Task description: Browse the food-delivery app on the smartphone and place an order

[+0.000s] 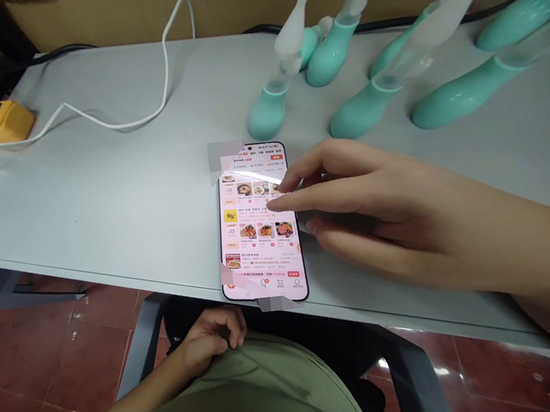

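A smartphone (260,224) lies face up near the front edge of the table, its lit screen showing a list with small food pictures. Over its right side reaches my right hand (383,208), fingers stretched out and apart, holding nothing. The index and middle fingertips are at the screen; whether they press on it I cannot tell. Below the table edge, my left hand (214,333) rests by my lap against the green shirt (255,391). Its fingers are loosely curled in, with nothing visible in them.
Several teal bulbs with clear tubes and white tips, one a teal bulb syringe (268,112), stand or lean at the table's back right. A white cable (123,125) runs from a yellow power block (5,123) across the grey table (108,204). Grey chair armrests (139,345) flank me.
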The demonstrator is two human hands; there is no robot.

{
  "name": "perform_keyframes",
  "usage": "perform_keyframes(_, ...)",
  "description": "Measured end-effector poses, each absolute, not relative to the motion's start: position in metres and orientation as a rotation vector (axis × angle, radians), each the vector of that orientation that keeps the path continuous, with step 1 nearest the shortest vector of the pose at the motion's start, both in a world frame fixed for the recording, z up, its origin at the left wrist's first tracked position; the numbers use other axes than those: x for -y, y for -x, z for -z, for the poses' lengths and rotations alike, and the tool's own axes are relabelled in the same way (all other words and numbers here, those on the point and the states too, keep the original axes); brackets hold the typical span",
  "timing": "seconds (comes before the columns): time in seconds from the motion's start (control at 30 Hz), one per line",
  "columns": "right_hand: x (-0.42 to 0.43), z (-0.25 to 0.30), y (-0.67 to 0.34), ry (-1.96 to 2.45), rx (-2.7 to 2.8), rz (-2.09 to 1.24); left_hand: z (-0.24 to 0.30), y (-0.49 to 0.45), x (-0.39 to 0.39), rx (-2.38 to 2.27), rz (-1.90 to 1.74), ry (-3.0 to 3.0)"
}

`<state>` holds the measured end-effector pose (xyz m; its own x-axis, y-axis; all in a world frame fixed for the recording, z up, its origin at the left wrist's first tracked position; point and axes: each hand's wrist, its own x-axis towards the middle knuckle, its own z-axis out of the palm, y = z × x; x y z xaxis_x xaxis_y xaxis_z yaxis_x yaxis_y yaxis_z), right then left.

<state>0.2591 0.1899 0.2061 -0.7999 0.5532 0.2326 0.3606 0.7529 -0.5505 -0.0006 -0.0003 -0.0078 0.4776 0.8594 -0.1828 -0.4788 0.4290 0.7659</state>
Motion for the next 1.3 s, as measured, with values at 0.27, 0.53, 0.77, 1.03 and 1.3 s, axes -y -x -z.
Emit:
perform_keyframes(0.27, -0.1888, -0.2047, -0.2584, 0.657, 2.565, -0.666, 0.0054, -0.0001, -0.0009, -0.649, -0.896, -0.713)
perform_keyframes(0.53, -0.1906, -0.2064, -0.2588, 0.652, 2.577, -0.647, 0.0039, -0.0007, -0.002, -0.655, -0.884, -0.729)
perform_keyframes(0.77, -0.1893, -0.2072, -0.2593, 0.649, 2.591, -0.624, 0.0046, -0.0001, -0.0012, -0.655, -0.885, -0.712)
perform_keyframes(1.03, -0.1875, -0.2079, -0.2589, 0.65, 2.601, -0.65, 0.0035, -0.0003, -0.0017, -0.645, -0.889, -0.714)
perform_keyframes(1.3, -0.1887, -0.2065, -0.26, 0.624, 2.621, -0.612, 0.0031, -0.0006, -0.0021, -0.637, -0.894, -0.719)
